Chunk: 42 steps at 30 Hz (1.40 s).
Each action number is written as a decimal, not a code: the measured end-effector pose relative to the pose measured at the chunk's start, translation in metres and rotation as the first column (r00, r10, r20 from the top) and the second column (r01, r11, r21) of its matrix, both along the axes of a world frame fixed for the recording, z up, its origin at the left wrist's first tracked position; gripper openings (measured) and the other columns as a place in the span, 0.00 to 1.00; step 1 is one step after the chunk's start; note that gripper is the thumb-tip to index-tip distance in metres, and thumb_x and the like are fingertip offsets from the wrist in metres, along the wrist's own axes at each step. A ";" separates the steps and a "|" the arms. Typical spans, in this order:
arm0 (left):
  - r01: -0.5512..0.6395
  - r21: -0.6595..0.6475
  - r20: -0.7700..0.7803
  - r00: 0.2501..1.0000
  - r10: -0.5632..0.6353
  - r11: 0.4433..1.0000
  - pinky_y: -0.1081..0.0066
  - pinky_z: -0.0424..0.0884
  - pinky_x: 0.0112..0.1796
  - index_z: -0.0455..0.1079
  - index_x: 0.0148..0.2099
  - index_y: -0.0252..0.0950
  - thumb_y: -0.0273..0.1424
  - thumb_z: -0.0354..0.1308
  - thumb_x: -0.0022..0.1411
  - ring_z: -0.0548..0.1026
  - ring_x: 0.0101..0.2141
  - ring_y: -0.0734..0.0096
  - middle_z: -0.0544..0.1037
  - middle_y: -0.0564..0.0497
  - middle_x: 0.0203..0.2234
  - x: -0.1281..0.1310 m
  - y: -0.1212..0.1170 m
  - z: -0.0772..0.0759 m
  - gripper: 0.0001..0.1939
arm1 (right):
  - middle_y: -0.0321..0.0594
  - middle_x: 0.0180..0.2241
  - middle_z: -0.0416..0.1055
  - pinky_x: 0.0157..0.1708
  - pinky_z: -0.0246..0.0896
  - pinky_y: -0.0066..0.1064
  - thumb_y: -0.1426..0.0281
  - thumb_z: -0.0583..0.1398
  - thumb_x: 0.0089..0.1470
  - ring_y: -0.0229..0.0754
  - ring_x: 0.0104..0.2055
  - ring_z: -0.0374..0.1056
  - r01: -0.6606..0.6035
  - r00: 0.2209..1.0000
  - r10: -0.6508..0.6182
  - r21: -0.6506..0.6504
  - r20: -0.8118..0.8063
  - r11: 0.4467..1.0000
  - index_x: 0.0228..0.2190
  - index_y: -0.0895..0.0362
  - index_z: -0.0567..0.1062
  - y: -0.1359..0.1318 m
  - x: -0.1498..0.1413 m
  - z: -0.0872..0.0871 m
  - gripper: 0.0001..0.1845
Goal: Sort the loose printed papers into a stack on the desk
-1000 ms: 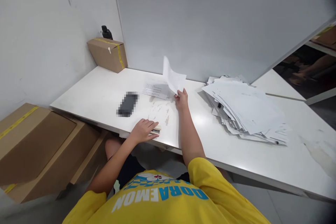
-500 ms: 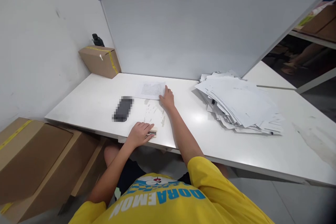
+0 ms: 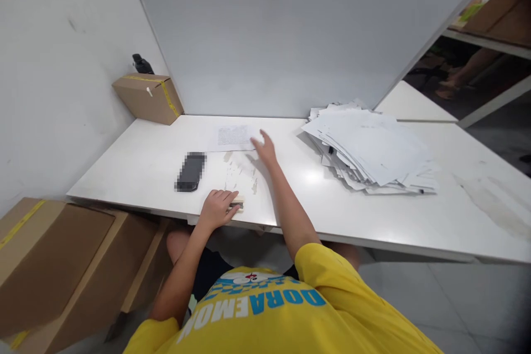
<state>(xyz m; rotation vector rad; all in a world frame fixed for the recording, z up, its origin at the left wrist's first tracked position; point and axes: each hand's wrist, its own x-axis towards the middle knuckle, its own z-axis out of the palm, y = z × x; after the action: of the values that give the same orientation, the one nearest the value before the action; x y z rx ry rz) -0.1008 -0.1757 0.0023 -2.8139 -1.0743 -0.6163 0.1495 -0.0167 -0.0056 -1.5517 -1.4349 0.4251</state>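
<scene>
Near the table's front edge my left hand is wrapped round a small cream stapler, whose front end sticks out past the fingers. Toward the back of the table a printed sheet of paper lies flat. At its right edge my right hand hovers with fingers apart, holding nothing. To the right rests a thick, uneven stack of papers. Left of the sheet lies a dark, pixelated flat object, its details blurred out.
A taped cardboard box stands at the table's back left corner, with a black bottle behind it. A whiteboard rises along the back edge. More cardboard boxes are at the left below the white tabletop.
The raised sheet has been laid down flat on the table, and my right hand has let go and lifted slightly. My left hand stays on the stapler. The camera view has shifted.
</scene>
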 end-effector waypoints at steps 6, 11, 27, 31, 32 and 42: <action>-0.004 0.115 0.077 0.997 -0.005 0.993 0.62 0.65 0.41 0.72 0.54 0.33 0.37 0.51 0.70 0.77 0.39 0.59 0.82 0.43 0.40 -0.003 0.009 0.000 0.18 | 0.57 0.63 0.62 0.65 0.48 0.50 0.57 0.56 0.58 0.55 0.67 0.54 0.487 0.818 -0.523 0.194 0.238 0.851 0.58 0.61 0.66 -0.061 0.173 0.015 0.31; 0.042 0.195 0.055 0.997 -0.054 0.980 0.63 0.64 0.41 0.70 0.58 0.33 0.37 0.53 0.69 0.76 0.37 0.59 0.80 0.45 0.35 -0.004 0.019 0.000 0.20 | 0.61 0.61 0.63 0.61 0.49 0.56 0.56 0.60 0.53 0.62 0.65 0.54 0.711 0.609 -0.638 0.031 0.471 0.702 0.57 0.64 0.67 -0.144 0.258 -0.011 0.35; 0.010 0.249 0.082 0.996 -0.032 0.968 0.62 0.66 0.39 0.71 0.57 0.34 0.37 0.54 0.68 0.76 0.35 0.57 0.80 0.45 0.33 -0.003 0.024 -0.004 0.19 | 0.53 0.35 0.75 0.48 0.60 0.49 0.65 0.47 0.63 0.53 0.42 0.70 0.829 0.424 -0.871 0.281 0.248 0.484 0.34 0.57 0.75 -0.188 0.251 -0.016 0.19; -0.007 0.277 0.146 0.989 -0.035 0.961 0.59 0.67 0.43 0.71 0.58 0.38 0.37 0.54 0.67 0.77 0.39 0.54 0.81 0.43 0.38 -0.003 0.021 -0.008 0.20 | 0.55 0.37 0.73 0.50 0.62 0.55 0.52 0.48 0.62 0.58 0.46 0.69 0.794 0.526 -0.850 0.345 0.020 0.500 0.33 0.54 0.72 -0.213 0.199 -0.016 0.21; -0.021 0.296 0.180 0.983 -0.035 0.955 0.57 0.67 0.46 0.70 0.59 0.38 0.36 0.55 0.66 0.77 0.42 0.52 0.81 0.42 0.41 -0.003 0.017 -0.010 0.20 | 0.54 0.36 0.72 0.50 0.63 0.55 0.49 0.50 0.60 0.58 0.46 0.69 0.794 0.558 -0.826 0.336 -0.075 0.506 0.33 0.53 0.71 -0.221 0.180 -0.017 0.22; 0.040 0.203 0.255 0.962 -0.093 0.978 0.58 0.65 0.54 0.74 0.55 0.47 0.36 0.61 0.62 0.77 0.51 0.55 0.82 0.48 0.46 0.024 -0.010 -0.042 0.18 | 0.32 0.36 0.77 0.47 0.74 0.33 0.65 0.67 0.48 0.39 0.42 0.75 0.569 0.157 -0.233 -0.104 -0.960 0.816 0.36 0.49 0.70 -0.284 0.038 0.012 0.13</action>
<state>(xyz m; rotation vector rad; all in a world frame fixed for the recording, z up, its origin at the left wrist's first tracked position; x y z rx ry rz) -0.0766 -0.1857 -0.0392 -2.6582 -0.8966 -1.0671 0.1874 -0.3005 0.0065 -0.9757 -0.0277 0.6228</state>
